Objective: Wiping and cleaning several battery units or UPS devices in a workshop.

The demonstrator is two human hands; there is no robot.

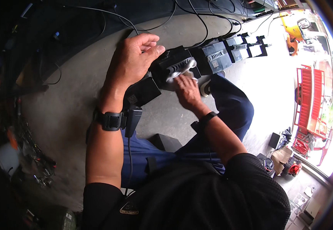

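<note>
1. While two forearms (104, 165) extend forward, note two black wrist straps (112, 121), one per arm; the left one carries one black module (133, 122).
2. Below the forearms are two legs in blue trousers (233, 101), with one dark block (167, 142) between them.
3. Right hand (188, 92): one, fingers nearly straight and close together, holding one white cloth (182, 71) at the fingertips (the cloth is bunched and blurred).
4. Left hand (137, 55): one, raised, half open, fingers loosely curled and thumb apart, gripping nothing. Contact with the casings below it cannot be determined.
5. Black casing (159, 73): one, directly ahead of the person, with one row of curved slots (178, 66). The cloth lies over its slotted face.
6. Adjacent casings: one black unit (145, 92) to the left, partly behind the left wrist; one grey-faced unit (217, 57) to the right, then at least two more (238, 48) (the far end overlaps, so the total is uncertain).
7. Beyond the row, several dark cables (201, 23) cross the grey floor (78, 73).
8. Far right: one red slatted frame (311, 97) and one yellow machine (291, 27).
</note>
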